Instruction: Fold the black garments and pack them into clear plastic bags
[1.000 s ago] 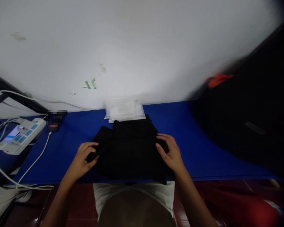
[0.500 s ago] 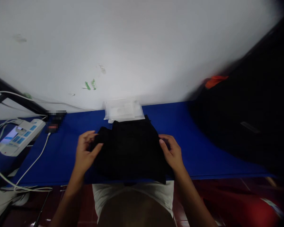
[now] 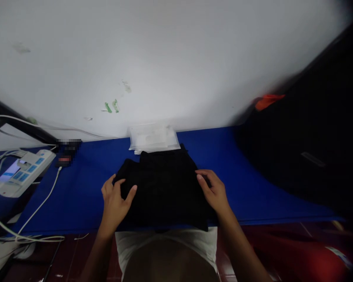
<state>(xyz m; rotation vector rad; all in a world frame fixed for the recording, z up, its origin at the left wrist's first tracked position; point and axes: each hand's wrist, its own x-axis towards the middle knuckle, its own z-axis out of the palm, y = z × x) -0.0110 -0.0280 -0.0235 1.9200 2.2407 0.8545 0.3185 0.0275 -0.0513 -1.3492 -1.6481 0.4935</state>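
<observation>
A black cloth garment [image 3: 164, 188] lies spread on the blue table [image 3: 253, 196], its lower edge at the table's front edge. My left hand [image 3: 117, 199] rests on the garment's left side, fingers apart, thumb on the cloth. On the right side, my right hand [image 3: 213, 190] has its thumb and forefinger close together at the garment's edge; the other fingers are partly hidden beneath the hand. Just behind the garment, a stack of clear plastic bags [image 3: 154, 137] lies near the wall.
At the left are a white power strip [image 3: 32, 172] with cables and a black device [image 3: 66, 154] with a white cord. A large black mass [image 3: 312, 137] covers the right side, with an orange piece [image 3: 267, 102] beside it.
My left hand has moved right and toward me, further over the garment, with its fingers spread. The garment's left part lies flatter. My right hand has hardly moved.
</observation>
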